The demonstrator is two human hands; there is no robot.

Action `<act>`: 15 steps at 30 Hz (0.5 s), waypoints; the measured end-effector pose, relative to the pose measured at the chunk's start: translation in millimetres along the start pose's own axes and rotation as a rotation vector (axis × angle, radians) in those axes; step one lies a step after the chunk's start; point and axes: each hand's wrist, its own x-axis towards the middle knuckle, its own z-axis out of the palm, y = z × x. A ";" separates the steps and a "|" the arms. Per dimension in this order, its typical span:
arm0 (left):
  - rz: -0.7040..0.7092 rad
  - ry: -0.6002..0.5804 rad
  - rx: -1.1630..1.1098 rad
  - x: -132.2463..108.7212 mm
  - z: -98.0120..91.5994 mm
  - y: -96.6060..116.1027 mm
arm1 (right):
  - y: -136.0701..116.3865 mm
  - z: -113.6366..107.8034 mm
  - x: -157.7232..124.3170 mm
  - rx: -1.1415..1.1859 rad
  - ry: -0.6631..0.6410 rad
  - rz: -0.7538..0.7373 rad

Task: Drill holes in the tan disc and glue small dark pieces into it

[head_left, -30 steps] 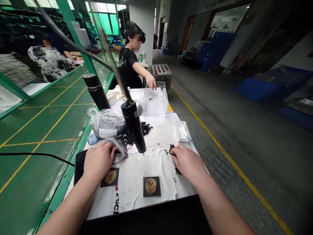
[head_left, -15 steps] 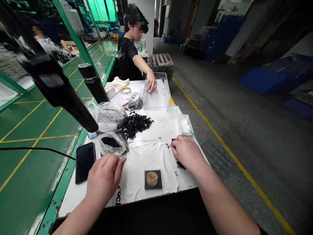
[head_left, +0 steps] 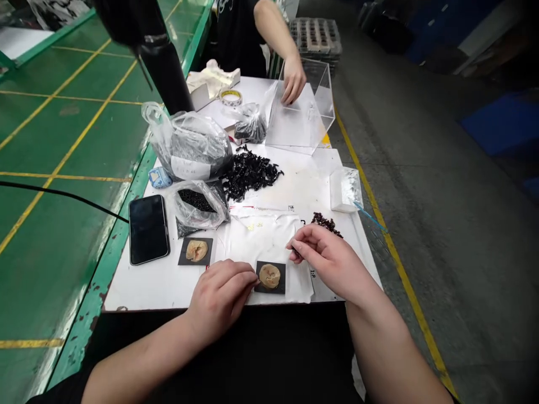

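Observation:
My left hand [head_left: 223, 292] rests at the table's front with its fingers pressed together. Its fingertips reach the left edge of a black square pad [head_left: 259, 287] that bears a round tan lump [head_left: 270, 275]; whatever they pinch is too small to make out. To the right of that pad, my right hand [head_left: 326, 255] is closed in a pinch on a small dark piece [head_left: 296, 254]. Just beyond it lies a small pile of reddish-brown bits [head_left: 325, 223]. A second black pad [head_left: 183, 257] with a tan lump [head_left: 196, 250] sits left of the white cloth [head_left: 269, 238].
A phone [head_left: 148, 230], an opened bag of black granules [head_left: 196, 200], a fuller plastic bag [head_left: 196, 140] and a heap of black pieces [head_left: 250, 174] lie left. A small clear box [head_left: 345, 189] stands right. A co-worker's hand [head_left: 293, 81] reaches into a clear bin [head_left: 295, 126].
My view has tilted down. My left hand has moved right to the near pad, uncovering the second pad. My right hand has come off the reddish-brown pile with a small dark piece.

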 end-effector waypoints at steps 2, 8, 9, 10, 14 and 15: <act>-0.012 -0.013 -0.020 -0.4 -0.5 -1.3 | 5.5 6.2 2.3 0.067 -0.010 0.016; 0.014 -0.060 -0.011 -1.9 1.9 -4.9 | 14.9 -3.0 9.9 -0.547 0.194 -0.133; 0.022 -0.064 -0.004 -2.4 2.5 -5.6 | 15.9 -6.0 10.7 -0.659 0.237 -0.179; 0.028 -0.066 0.001 -3.0 3.0 -6.3 | 17.3 -8.6 11.4 -0.733 0.275 -0.214; 0.043 -0.074 0.001 -4.8 3.7 -8.1 | 26.1 -12.7 12.9 -0.860 0.354 -0.293; 0.047 -0.075 0.001 -4.9 3.7 -8.3 | 28.6 -12.3 13.1 -0.883 0.365 -0.317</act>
